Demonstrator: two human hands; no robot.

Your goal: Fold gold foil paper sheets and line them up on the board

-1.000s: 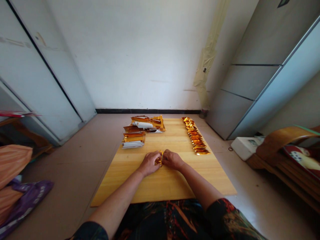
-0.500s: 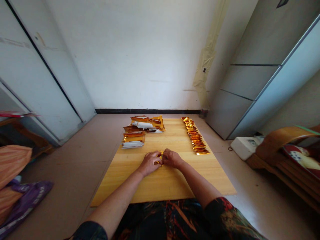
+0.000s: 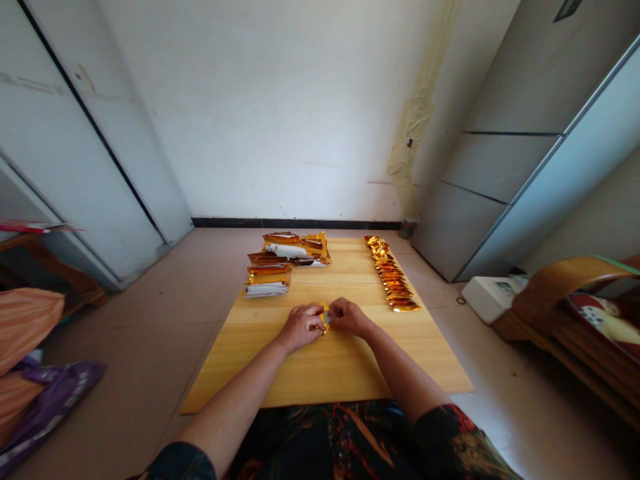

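Observation:
Between my hands, at the middle of the wooden board, is a small piece of gold foil paper (image 3: 326, 327) with a pale strip showing at its centre. My left hand (image 3: 302, 324) is closed on its left side, fingers bent over it. At its right edge my right hand (image 3: 349, 316) has its fingers curled together and pinching the paper. The fingers cover most of the piece, so its full shape is hidden.
On the board (image 3: 320, 380), stacked gold and white paper sheets (image 3: 267, 281) lie at the back left, with a larger heap of foil paper (image 3: 295, 247) behind. A row of folded gold foil pieces (image 3: 393, 277) runs along the right edge. A white box (image 3: 487, 297) stands right.
My right hand has shifted slightly to the right. More of the gold paper and its pale centre shows between my hands. My left hand has stayed nearly in place.

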